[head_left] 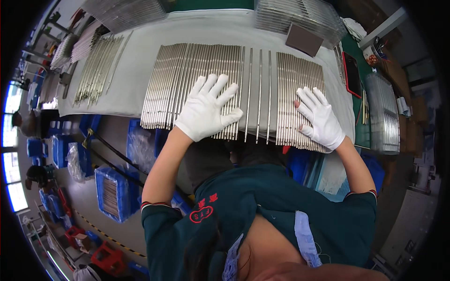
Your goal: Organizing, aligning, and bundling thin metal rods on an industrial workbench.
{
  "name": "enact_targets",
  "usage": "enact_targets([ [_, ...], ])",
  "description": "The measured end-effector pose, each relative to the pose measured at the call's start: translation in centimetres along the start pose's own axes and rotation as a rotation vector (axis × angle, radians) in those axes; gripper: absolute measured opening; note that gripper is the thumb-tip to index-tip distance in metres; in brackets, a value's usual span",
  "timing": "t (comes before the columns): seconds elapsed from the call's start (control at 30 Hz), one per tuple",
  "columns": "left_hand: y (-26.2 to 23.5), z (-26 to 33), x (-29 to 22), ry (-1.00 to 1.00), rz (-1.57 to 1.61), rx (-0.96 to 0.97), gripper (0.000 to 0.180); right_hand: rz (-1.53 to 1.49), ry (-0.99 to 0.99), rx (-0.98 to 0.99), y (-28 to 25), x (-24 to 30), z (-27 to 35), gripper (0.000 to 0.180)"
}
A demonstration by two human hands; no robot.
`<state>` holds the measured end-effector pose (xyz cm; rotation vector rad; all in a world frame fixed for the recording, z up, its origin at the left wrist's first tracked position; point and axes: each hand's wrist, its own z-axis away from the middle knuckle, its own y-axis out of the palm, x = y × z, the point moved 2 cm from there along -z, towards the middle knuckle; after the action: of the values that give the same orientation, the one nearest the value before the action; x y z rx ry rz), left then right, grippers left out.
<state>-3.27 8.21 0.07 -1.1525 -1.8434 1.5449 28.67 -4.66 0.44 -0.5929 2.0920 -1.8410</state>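
My left hand (208,107), in a white glove, lies flat with fingers spread on a wide row of thin silvery metal rods (164,84). On a narrower row of the same kind of rods (293,79) rests my right hand (321,117), also gloved, its fingers stretched out; bare fingertips show through the glove. Between the two rows a few single rods (260,89) lie apart from one another. All these rods point away from me, side by side, on a pale cloth (201,28), with their near ends by the table's front edge.
Looser rods (96,70) lie at the left. Stacked clear trays (300,18) and a brown block (303,40) stand at the back right. A red-edged phone (351,72) lies right, near another clear tray (382,112). Blue crates (112,192) stand on the floor at left.
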Motion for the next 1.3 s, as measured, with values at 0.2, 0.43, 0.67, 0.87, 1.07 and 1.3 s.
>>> enact_targets([
  [0.2, 3.0, -3.6, -6.3, 0.056, 0.044, 0.001, 0.072, 0.006, 0.02, 0.008, 0.0, -0.2, 0.1, 0.071],
  [0.43, -1.7, -2.4, -2.7, 0.113, -0.001, -0.147, 0.062, -0.005, 0.006, -0.017, -0.1, 0.0, -0.5, 0.07],
  [0.67, -2.3, 4.2, 11.2, -0.327, -0.286, -0.029, 0.064, -0.005, 0.01, -0.063, 0.5, -0.1, -0.1, 0.067],
  [0.87, 0.3, 0.9, 4.8, -0.159, -0.267, -0.055, 0.061, 0.015, 0.012, -0.098, 0.6, -0.4, 0.5, 0.065],
  [1.07, 3.4, -1.9, -2.6, -0.055, -0.167, -0.145, 0.061, 0.033, 0.0, -0.099, 0.6, 0.0, -0.3, 0.06],
  [1.3, -1.4, 0.2, -0.3, 0.131, -0.009, -0.141, 0.064, 0.075, 0.021, -0.042, 0.5, -0.3, -0.1, 0.064],
])
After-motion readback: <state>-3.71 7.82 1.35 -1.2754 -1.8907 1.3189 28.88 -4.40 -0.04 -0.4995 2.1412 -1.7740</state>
